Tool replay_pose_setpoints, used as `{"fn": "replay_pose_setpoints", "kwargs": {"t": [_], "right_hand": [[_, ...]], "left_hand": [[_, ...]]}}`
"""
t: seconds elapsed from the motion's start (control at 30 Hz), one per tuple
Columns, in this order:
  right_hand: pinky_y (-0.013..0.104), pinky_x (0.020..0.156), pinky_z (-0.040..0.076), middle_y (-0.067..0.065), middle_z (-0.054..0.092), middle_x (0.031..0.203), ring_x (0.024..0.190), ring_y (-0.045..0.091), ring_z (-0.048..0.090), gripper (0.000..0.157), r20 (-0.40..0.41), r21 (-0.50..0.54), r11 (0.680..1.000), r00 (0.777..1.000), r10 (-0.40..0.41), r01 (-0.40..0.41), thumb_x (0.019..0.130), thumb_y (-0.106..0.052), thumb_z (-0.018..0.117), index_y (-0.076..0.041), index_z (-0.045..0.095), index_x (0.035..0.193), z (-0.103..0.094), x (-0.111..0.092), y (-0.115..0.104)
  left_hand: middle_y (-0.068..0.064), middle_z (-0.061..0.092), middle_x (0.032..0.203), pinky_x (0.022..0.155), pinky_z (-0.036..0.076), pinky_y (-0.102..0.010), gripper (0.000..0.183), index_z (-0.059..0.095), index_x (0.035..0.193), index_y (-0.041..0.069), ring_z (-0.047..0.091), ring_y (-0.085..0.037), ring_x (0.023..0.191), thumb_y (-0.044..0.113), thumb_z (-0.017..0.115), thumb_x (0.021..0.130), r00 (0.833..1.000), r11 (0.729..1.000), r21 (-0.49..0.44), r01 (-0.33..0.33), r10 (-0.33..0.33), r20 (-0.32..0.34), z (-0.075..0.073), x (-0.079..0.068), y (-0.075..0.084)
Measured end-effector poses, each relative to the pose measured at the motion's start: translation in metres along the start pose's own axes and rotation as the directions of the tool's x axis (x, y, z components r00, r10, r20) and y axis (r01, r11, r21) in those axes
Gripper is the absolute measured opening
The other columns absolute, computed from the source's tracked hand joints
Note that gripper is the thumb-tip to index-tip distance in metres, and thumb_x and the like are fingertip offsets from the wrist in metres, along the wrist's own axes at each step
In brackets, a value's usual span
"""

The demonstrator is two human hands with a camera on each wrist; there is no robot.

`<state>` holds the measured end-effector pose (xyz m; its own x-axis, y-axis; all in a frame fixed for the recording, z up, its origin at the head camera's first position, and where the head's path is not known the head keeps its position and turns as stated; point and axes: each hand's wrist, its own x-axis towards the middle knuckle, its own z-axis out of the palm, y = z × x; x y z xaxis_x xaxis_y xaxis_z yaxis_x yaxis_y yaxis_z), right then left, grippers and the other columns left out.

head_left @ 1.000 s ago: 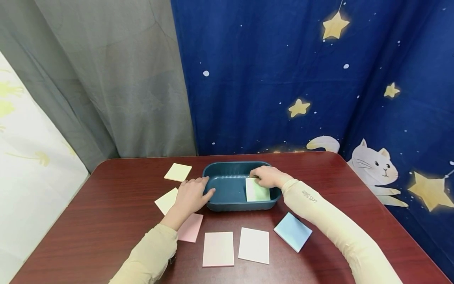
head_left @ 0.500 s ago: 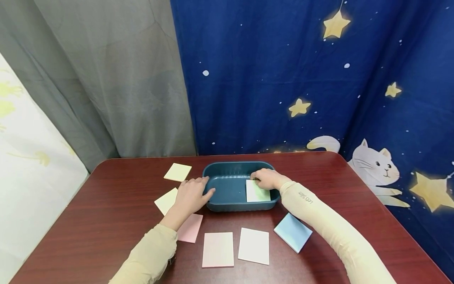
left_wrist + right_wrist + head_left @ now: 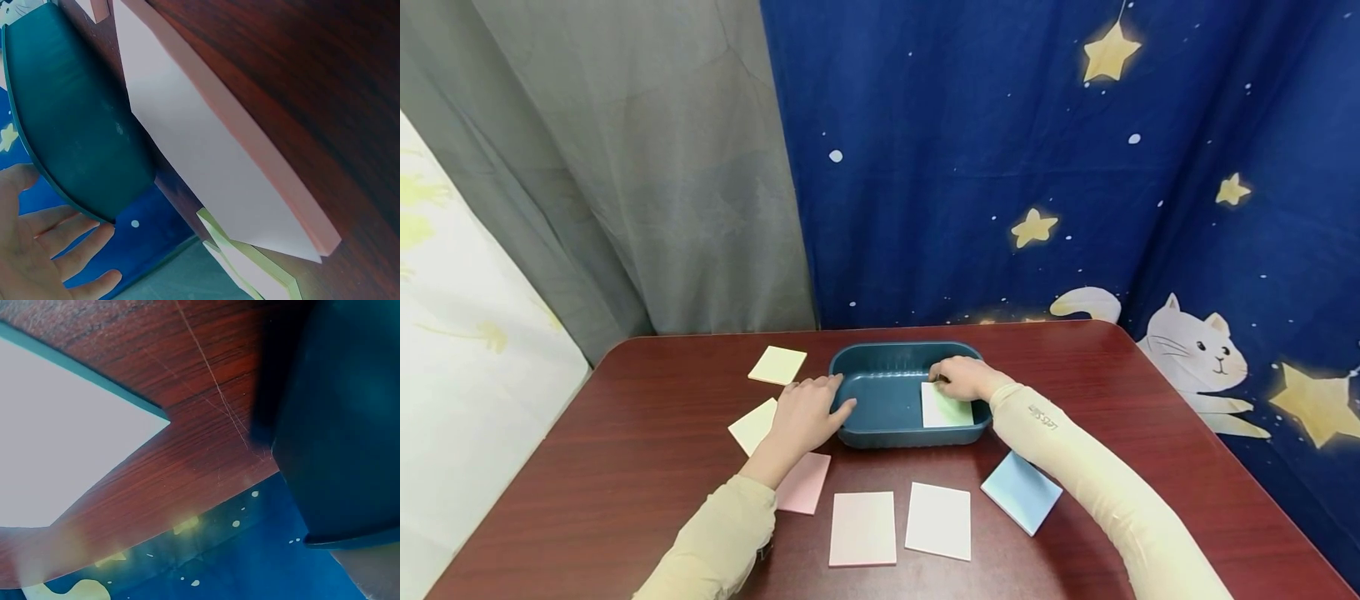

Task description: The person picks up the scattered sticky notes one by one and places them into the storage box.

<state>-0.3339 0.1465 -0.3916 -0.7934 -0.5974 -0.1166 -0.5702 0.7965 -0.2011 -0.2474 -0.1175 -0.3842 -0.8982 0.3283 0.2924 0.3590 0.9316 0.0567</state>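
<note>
My left hand (image 3: 805, 412) lies at the left rim of a dark teal plastic bin (image 3: 880, 436), its fingers spread and touching that rim. In the left wrist view, the fingers of the hand (image 3: 47, 247) are fairly straight beside the bin (image 3: 87, 119). Inside the bin's right part, my right hand (image 3: 964, 378) pinches the far edge of a pale green sticky note pad (image 3: 944, 408); its fingertips are partly hidden. The pad lies low in the bin. Only a sliver of the right hand (image 3: 375, 572) shows past the bin wall (image 3: 350, 437) in the right wrist view.
Before the bin lie a pink pad (image 3: 805, 483), a pale pink pad (image 3: 862, 529), a white pad (image 3: 938, 521) and a blue pad (image 3: 1022, 493). Two pale yellow pads (image 3: 777, 365) lie left of it on the reddish-brown table (image 3: 625, 467). Curtains (image 3: 925, 167) hang behind.
The right hand and the green pad have shifted very slightly toward the near side of the bin, and the right forearm has drawn in a little. The left hand keeps its place.
</note>
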Motion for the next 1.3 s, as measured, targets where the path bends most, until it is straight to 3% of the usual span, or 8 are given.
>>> {"fn": "replay_pose_setpoints", "kwargs": {"t": [0.37, 0.53, 1.03, 1.3], "right_hand": [[0.035, 0.076, 0.042, 0.000, 0.060, 0.099, 0.085, 0.017, 0.053, 0.020, -0.017, -0.027, 1.000, 1.000, -0.016, 0.015, 0.086, -0.014, 0.050, -0.013, 0.064, 0.101, -0.001, -0.003, -0.001], [0.035, 0.076, 0.042, 0.003, 0.060, 0.102, 0.086, 0.017, 0.055, 0.023, -0.066, -0.043, 0.998, 0.997, -0.051, 0.048, 0.086, -0.014, 0.050, -0.011, 0.063, 0.104, -0.003, -0.005, -0.002], [0.033, 0.072, 0.044, -0.002, 0.059, 0.099, 0.085, 0.012, 0.056, 0.023, -0.133, 0.010, 0.998, 0.989, -0.061, 0.063, 0.089, -0.020, 0.050, -0.012, 0.061, 0.108, -0.019, -0.017, -0.002], [0.034, 0.072, 0.045, -0.003, 0.060, 0.095, 0.085, 0.012, 0.056, 0.023, -0.201, 0.005, 0.992, 0.972, -0.119, 0.122, 0.088, -0.019, 0.052, -0.010, 0.061, 0.107, -0.025, -0.028, -0.003]], "left_hand": [[-0.012, 0.059, 0.108, 0.081, 0.039, -0.047, 0.051, 0.055, 0.119, 0.004, 0.056, -0.027, 0.093, 0.041, 0.053, 0.084, 1.000, 1.000, 0.005, 0.002, -0.002, 0.006, 0.000, 0.000, -0.001], [-0.012, 0.059, 0.108, 0.081, 0.039, -0.046, 0.051, 0.055, 0.119, 0.004, 0.056, -0.027, 0.092, 0.041, 0.052, 0.084, 1.000, 1.000, 0.011, 0.001, -0.001, 0.007, -0.002, 0.000, -0.002], [-0.012, 0.059, 0.108, 0.080, 0.040, -0.046, 0.050, 0.056, 0.118, 0.003, 0.057, -0.028, 0.092, 0.041, 0.053, 0.084, 1.000, 1.000, 0.004, -0.009, 0.009, 0.002, -0.001, 0.002, 0.000], [-0.011, 0.059, 0.108, 0.080, 0.040, -0.046, 0.050, 0.056, 0.118, 0.004, 0.056, -0.027, 0.093, 0.040, 0.053, 0.084, 1.000, 1.000, 0.007, 0.000, 0.000, 0.006, -0.001, -0.002, 0.000]]}}
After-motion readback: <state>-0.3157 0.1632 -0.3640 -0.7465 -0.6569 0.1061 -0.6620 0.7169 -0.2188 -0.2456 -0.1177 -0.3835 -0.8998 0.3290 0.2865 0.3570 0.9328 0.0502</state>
